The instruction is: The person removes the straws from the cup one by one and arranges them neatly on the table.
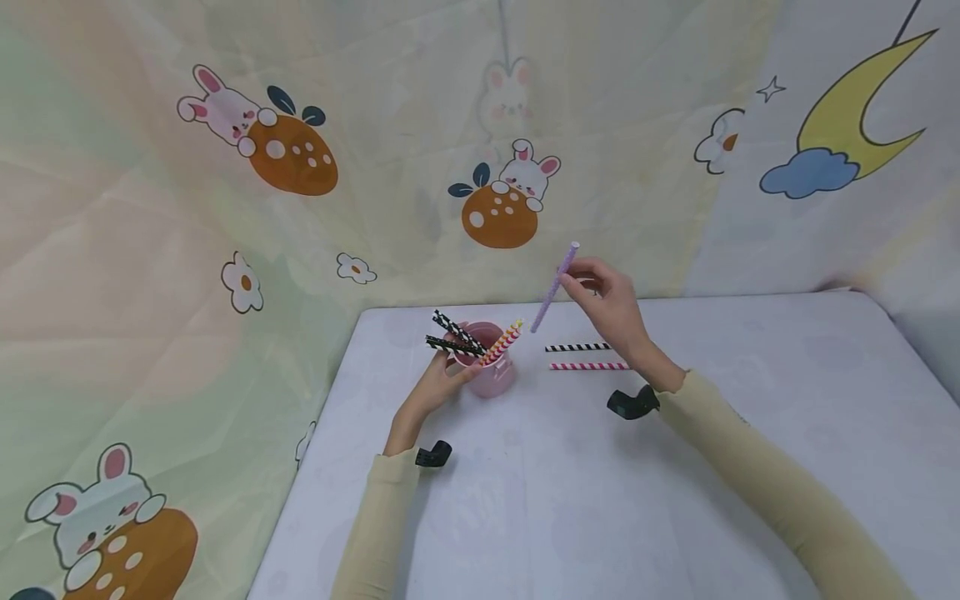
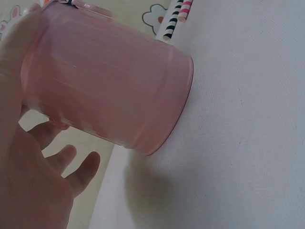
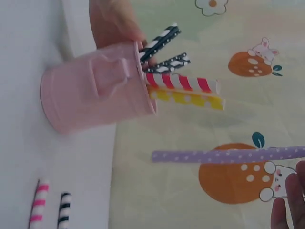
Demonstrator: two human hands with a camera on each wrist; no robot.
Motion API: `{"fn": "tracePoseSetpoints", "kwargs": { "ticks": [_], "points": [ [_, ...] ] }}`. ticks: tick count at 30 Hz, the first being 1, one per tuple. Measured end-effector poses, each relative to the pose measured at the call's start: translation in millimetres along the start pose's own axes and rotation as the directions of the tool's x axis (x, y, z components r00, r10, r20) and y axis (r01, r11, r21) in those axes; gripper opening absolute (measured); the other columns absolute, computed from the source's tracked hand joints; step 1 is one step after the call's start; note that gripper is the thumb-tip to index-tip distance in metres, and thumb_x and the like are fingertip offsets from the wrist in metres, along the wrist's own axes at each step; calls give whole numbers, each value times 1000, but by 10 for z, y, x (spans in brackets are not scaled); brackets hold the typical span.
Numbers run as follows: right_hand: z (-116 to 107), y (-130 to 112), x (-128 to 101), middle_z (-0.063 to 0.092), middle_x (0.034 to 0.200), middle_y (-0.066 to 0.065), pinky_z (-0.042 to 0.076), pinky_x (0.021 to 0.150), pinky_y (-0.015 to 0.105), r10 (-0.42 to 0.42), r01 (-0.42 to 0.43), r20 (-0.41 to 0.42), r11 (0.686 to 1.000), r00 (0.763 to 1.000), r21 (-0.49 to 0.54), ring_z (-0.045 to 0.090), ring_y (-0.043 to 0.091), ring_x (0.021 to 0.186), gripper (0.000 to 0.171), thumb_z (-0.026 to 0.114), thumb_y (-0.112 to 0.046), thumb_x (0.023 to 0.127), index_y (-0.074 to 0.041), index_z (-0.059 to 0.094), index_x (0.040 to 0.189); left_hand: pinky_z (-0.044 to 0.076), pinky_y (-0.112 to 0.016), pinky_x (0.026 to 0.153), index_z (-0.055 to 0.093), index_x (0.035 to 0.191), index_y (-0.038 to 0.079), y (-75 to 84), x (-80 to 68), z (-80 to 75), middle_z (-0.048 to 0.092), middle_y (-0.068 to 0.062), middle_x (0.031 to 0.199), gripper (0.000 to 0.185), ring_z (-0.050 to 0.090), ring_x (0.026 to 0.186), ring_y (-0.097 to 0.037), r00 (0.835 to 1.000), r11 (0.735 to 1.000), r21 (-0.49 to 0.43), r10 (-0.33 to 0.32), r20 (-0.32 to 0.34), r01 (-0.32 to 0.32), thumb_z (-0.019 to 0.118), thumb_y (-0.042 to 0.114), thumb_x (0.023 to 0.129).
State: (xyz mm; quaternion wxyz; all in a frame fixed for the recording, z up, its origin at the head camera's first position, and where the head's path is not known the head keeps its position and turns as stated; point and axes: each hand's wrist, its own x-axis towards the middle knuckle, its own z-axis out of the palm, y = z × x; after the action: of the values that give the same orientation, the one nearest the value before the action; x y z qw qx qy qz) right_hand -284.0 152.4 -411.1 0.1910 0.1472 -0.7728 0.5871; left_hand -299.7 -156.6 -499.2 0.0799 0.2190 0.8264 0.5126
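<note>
A pink cup (image 1: 492, 375) stands on the white table (image 1: 570, 500). It holds two black-and-white straws (image 1: 453, 333), a red-striped straw (image 3: 181, 82) and a yellow-striped straw (image 3: 188, 98). My left hand (image 1: 447, 372) grips the cup's left side; in the left wrist view the cup (image 2: 109, 86) fills the frame with my fingers (image 2: 71, 171) curled behind it. My right hand (image 1: 577, 282) pinches a purple dotted straw (image 1: 553, 287) in the air, up and to the right of the cup. The straw's lower end points toward the cup's mouth. In the right wrist view the purple straw (image 3: 224, 156) hangs apart from the cup (image 3: 90, 93).
A black-and-white straw (image 1: 577, 347) and a pink-and-white straw (image 1: 588, 366) lie side by side on the table, right of the cup. A cartoon-print curtain (image 1: 225, 208) hangs behind and to the left of the table.
</note>
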Motion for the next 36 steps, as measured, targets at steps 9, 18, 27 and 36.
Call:
{"fn": "tracePoseSetpoints", "kwargs": {
  "ticks": [9,18,27,36],
  "points": [
    [-218,274,-32,66,114,5,53,91,46,-33,56,85,958,996,-282,60,23,108,23,69,-22,96,-10,69,116,33,-55,119,23,159,8,-20,0,9,35,-18,159,78,35,146,-35,1000,1000,-4,0,-5,0,67,12,96],
    [-279,324,-224,66,102,10,55,80,43,-245,360,269,725,931,-587,61,28,93,18,76,-13,89,-5,71,104,32,-54,120,22,160,7,23,-7,2,34,-18,160,78,33,148,-36,1000,1000,-10,-10,-4,10,67,12,96],
    [-156,284,-452,68,97,9,54,71,39,-73,373,400,540,914,-754,60,28,89,16,74,-14,90,-8,73,104,34,-56,118,23,158,2,26,4,10,38,-23,157,77,38,144,-38,1000,1000,3,6,-21,-6,67,9,95],
    [43,466,-686,66,91,9,54,71,42,69,400,464,404,883,-823,60,29,85,16,78,-13,87,-9,72,101,32,-54,120,23,160,18,-357,111,52,34,-14,161,80,33,148,-32,999,1000,-13,-4,-45,3,68,12,95]
  ]
}}
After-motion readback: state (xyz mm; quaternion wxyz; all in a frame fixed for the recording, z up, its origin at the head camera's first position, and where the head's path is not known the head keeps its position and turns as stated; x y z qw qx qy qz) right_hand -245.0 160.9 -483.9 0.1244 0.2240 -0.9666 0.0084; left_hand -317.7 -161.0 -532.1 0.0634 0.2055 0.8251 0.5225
